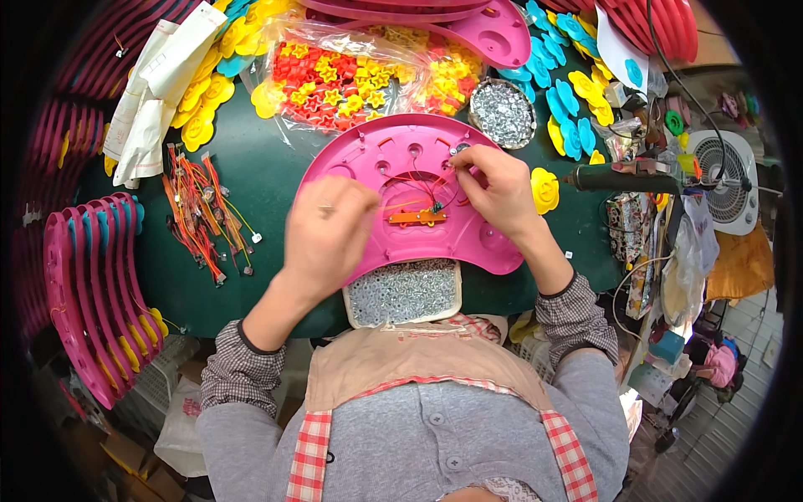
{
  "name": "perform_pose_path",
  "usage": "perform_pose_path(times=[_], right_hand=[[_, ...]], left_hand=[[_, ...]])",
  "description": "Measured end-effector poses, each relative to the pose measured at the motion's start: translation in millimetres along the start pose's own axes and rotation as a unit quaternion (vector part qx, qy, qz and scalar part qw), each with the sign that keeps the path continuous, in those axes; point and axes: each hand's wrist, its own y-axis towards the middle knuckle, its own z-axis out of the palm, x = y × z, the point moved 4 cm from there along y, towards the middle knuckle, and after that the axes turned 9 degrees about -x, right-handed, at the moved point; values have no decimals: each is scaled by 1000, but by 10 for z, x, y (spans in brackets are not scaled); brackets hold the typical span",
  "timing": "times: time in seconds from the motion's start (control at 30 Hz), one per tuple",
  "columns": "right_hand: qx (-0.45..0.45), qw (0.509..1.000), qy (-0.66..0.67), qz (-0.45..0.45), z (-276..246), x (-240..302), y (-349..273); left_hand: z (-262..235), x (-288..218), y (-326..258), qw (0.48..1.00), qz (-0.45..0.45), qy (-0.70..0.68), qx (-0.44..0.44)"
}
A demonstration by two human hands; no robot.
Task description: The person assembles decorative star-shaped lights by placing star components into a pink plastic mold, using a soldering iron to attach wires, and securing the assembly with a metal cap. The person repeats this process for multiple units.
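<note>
A pink curved plastic shell [401,243] lies with its inner side up in front of me. Red and black wires [432,191] run inside it from an orange circuit board [416,217]. My right hand [498,188] is at the shell's upper right, thumb and fingers pinched together by a small round socket; what they grip is too small to make out. A small dark round part [459,149] sits just beyond these fingers. Over the shell's left side is my left hand [330,224], its fingers curled but smeared by motion.
A white tray of small metal parts [403,294] stands below the shell. Wired components [201,205] lie left. Behind are a bag of red and yellow stars [335,84] and a round dish of metal bits [502,113]. A green tool [623,179] juts in from the right.
</note>
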Motion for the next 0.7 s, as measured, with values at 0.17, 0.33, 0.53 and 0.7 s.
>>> perform_pose_path(times=[0.17, 0.33, 0.53, 0.7], right_hand=[[69, 992, -94, -36, 65, -56, 20], [150, 973, -169, -48, 150, -28, -4], [228, 930, -282, -52, 116, 239, -213], [18, 973, -64, 222, -394, 72, -369]], left_hand=[[327, 14, -317, 995, -50, -67, 52], [342, 86, -392, 991, -87, -78, 60], [360, 104, -407, 991, -80, -71, 76], [14, 42, -503, 997, -38, 3, 67]])
